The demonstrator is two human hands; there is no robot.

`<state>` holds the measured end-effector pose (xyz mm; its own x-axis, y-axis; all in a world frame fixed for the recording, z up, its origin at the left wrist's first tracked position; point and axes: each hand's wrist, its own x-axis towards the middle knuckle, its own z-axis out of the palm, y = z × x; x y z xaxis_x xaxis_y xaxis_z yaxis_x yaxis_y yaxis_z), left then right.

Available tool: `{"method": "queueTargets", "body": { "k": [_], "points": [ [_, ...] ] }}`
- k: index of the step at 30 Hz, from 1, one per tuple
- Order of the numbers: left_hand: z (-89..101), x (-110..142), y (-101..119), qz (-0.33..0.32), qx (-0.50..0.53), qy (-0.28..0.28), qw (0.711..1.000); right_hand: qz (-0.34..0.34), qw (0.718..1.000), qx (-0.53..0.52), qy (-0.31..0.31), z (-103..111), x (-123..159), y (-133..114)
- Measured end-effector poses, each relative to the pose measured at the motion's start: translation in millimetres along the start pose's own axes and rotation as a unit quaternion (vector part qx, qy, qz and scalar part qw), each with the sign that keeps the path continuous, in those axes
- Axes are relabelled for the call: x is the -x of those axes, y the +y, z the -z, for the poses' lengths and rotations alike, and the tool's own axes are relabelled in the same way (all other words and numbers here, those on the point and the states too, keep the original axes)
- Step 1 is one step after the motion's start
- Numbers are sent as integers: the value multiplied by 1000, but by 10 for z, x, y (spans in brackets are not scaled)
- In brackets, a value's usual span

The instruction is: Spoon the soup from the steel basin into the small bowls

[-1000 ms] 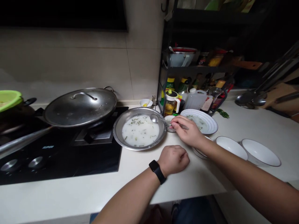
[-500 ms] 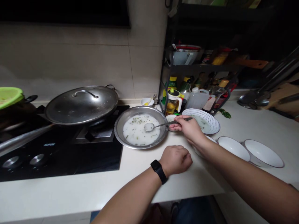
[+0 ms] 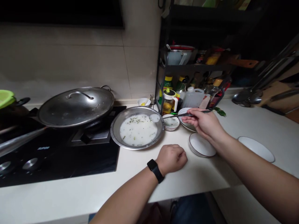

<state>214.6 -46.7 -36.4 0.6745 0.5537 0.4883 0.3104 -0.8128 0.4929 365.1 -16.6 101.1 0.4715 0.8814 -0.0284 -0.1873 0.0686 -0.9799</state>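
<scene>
Between the fingers of my right hand (image 3: 206, 124) is the handle of a metal ladle (image 3: 154, 118). The ladle's bowl, holding white liquid, hovers over the right part of a wide steel basin (image 3: 114, 133). White soup (image 3: 137, 132) with green bits lies in that basin. Just right of the basin stands a small bowl (image 3: 171, 126) of similar soup, under the ladle's handle. A white bowl (image 3: 202, 147) sits below my right hand. My left hand (image 3: 172, 159), wearing a black watch, is closed in a fist by the counter's front, with nothing visible in it.
A lidded wok (image 3: 77, 109) is on the black stove (image 3: 58, 165) at left, its long handle toward me. A patterned plate (image 3: 184, 111) is partly hidden by my right hand. Another white bowl (image 3: 255, 149) stands farther right. Behind are an oil jug (image 3: 168, 102) and a rack of bottles.
My right hand has moved right and slightly up, lifting the ladle from the soup toward the basin's right rim. My left hand keeps its fist near the same spot; the view has shifted slightly.
</scene>
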Motion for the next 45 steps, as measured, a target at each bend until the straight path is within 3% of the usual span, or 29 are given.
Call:
{"method": "queueTargets", "body": {
  "k": [7,14,18,21,23,24,26,28,29,31,33,37,39,45],
  "points": [
    [-10,8,-11,3,2,1,1000,36,995,-10,97,561,-31,-271],
    [13,8,2,1,10,1,1000,71,985,-4,156,1144,-148,-236],
    [20,7,3,4,13,0,1000,86,978,76,176,1251,-78,-157],
    [10,9,-7,6,16,3,1000,115,955,221,159,1333,8,-103],
    [4,11,-12,6,17,6,1000,205,911,342,108,1419,44,-74],
    [3,11,-13,5,17,8,1000,274,873,398,74,1468,51,-61],
    [4,12,-11,4,18,8,1000,414,774,480,-14,1557,50,-40],
    [3,14,-8,5,17,9,1000,500,680,528,-95,1610,40,-22],
    [1,15,-7,6,17,11,1000,521,649,541,-124,1615,39,-13],
    [-7,15,-8,7,16,14,1000,542,625,542,-149,1567,55,-1],
    [-17,14,-13,4,16,16,1000,554,647,510,-121,1437,97,2],
    [-19,2,-20,-1,11,12,1000,514,758,398,-47,974,203,11],
    [-8,-4,-15,0,9,9,1000,474,798,365,-67,691,223,55],
    [5,-8,4,5,3,5,1000,385,852,312,-172,-96,67,435]
  ]
}}
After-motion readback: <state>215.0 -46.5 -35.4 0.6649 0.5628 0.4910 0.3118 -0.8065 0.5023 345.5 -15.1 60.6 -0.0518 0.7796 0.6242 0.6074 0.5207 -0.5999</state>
